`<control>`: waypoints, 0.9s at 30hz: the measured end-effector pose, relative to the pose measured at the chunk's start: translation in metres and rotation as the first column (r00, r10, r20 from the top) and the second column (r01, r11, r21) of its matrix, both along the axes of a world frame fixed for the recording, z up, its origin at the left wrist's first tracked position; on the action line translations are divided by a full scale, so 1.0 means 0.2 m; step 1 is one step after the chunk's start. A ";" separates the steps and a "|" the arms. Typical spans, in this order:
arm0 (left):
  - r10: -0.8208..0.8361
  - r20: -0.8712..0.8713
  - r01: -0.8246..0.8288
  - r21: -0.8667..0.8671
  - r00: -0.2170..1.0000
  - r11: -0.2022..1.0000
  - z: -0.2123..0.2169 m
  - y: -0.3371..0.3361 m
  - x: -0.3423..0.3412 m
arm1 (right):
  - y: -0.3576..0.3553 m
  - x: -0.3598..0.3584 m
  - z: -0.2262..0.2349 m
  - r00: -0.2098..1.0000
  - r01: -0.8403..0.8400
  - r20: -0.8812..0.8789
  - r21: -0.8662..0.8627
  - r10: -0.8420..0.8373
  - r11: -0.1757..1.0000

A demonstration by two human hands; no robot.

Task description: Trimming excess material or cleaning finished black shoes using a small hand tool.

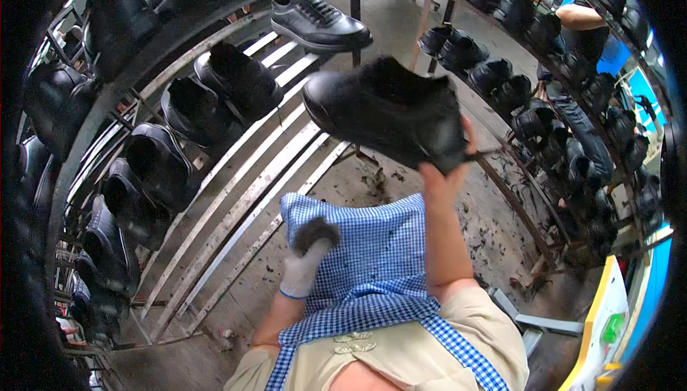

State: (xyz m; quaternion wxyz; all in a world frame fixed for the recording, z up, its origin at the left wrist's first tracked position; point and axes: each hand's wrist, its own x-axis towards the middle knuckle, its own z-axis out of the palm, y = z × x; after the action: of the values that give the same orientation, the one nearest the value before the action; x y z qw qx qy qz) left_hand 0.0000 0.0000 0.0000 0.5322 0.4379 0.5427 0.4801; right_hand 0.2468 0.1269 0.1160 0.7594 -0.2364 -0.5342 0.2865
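A black leather shoe point(383, 108) is raised in front of me, its toe to the left and its opening upward. My bare right hand point(445, 178) grips it at the heel, with the thumb on the near side and fingertips on the far side. My left hand point(311, 248), in a pale knit glove with a dark grey, fuzzy end, is closed low in front of my blue checked apron point(379, 248). Its fingers blend into the dark patch, so what it holds, if anything, cannot be made out. Beyond the raised shoe, a single laced black shoe point(318, 22) rests on the rack.
A slatted metal rack point(236, 201) to my left bears several black shoes point(161, 162). Another rack curves along the right with rows of black shoes point(494, 76). Dark scraps litter the concrete floor point(494, 226). Behind the right rack stands another person point(583, 40).
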 end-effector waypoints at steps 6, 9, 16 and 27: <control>0.083 -0.216 0.066 0.603 0.973 0.795 0.42 0.14 0.19 | -0.30 0.22 -0.11 0.926 0.007 0.350 -0.386 0.139 0.923; -0.337 -0.228 0.340 -0.028 0.914 0.940 0.62 0.18 0.23 | -0.34 0.21 -0.16 0.819 -0.150 0.449 -0.432 0.357 0.889; -0.278 0.561 0.386 -0.082 0.780 0.919 0.53 0.13 0.35 | -0.43 0.22 -0.10 0.773 -0.178 0.556 -0.274 0.307 0.945; -0.341 -0.010 0.333 0.240 0.940 0.912 0.59 0.01 0.43 | -0.57 0.24 0.18 0.144 -0.032 0.947 0.293 -0.286 0.955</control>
State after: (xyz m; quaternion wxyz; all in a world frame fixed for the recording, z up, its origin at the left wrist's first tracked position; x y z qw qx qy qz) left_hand 0.0866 0.0016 0.1187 0.5592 0.5776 0.3889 0.4499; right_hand 0.2939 0.0135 0.1529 0.2736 -0.3145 -0.9063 -0.0696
